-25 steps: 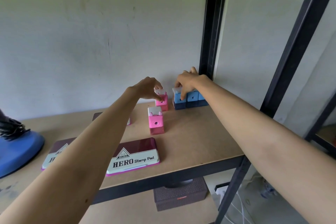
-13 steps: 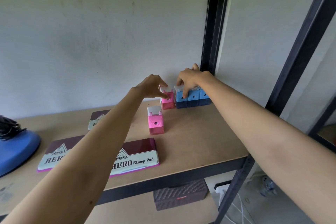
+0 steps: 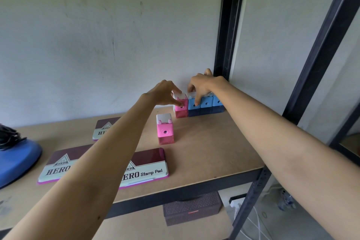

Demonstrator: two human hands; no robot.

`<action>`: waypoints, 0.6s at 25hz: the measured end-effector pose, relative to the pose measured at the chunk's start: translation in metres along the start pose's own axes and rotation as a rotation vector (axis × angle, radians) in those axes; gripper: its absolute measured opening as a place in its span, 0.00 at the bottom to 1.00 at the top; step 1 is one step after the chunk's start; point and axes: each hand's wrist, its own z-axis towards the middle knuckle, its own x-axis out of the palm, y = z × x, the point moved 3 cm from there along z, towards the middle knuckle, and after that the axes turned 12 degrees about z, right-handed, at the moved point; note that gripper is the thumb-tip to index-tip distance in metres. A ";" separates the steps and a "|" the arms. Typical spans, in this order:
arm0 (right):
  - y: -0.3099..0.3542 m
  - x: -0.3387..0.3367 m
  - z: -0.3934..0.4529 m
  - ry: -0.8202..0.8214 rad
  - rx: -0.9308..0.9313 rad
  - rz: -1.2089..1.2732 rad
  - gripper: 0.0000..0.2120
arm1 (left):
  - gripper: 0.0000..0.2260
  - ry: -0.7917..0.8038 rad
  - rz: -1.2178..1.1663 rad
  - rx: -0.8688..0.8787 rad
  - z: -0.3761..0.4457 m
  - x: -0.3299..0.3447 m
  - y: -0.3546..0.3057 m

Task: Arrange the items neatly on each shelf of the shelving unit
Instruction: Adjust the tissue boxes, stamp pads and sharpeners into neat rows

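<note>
Your left hand (image 3: pixel 165 93) pinches the boxy pink sharpener (image 3: pixel 181 107) at the back of the wooden shelf (image 3: pixel 214 148), its grip curled round the white top. Your right hand (image 3: pixel 202 85) curls over the first of three blue sharpeners (image 3: pixel 206 105) touching in a row against the wall, index fingertip on its face. A second pink sharpener (image 3: pixel 165 129) stands apart, nearer you. Flat, glossy stamp pad tins (image 3: pixel 148 165) lie left; a blue rounded base (image 3: pixel 17 160) sits at the edge.
</note>
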 end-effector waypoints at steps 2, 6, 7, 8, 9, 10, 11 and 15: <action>0.000 0.000 0.000 -0.001 -0.004 0.000 0.32 | 0.26 -0.003 0.000 -0.004 0.000 0.000 0.000; 0.001 0.000 -0.001 0.005 -0.013 0.009 0.32 | 0.26 -0.014 -0.008 -0.011 -0.002 0.000 0.000; 0.001 0.000 -0.002 0.008 -0.012 0.011 0.32 | 0.26 -0.016 -0.009 -0.011 -0.002 0.000 0.000; 0.000 0.000 -0.002 0.009 -0.012 0.012 0.32 | 0.26 -0.016 -0.010 -0.013 -0.002 0.000 0.000; 0.000 0.000 -0.002 0.010 -0.012 0.012 0.31 | 0.26 -0.017 -0.013 -0.015 -0.002 0.001 0.000; 0.000 0.000 -0.002 0.010 -0.013 0.013 0.31 | 0.26 -0.018 -0.017 -0.017 -0.002 0.001 0.000; 0.000 0.000 -0.002 0.010 -0.013 0.013 0.32 | 0.26 -0.019 -0.021 -0.018 -0.002 0.001 -0.001; 0.000 -0.001 -0.003 0.006 -0.009 0.030 0.32 | 0.26 -0.019 -0.027 -0.018 -0.003 0.002 0.000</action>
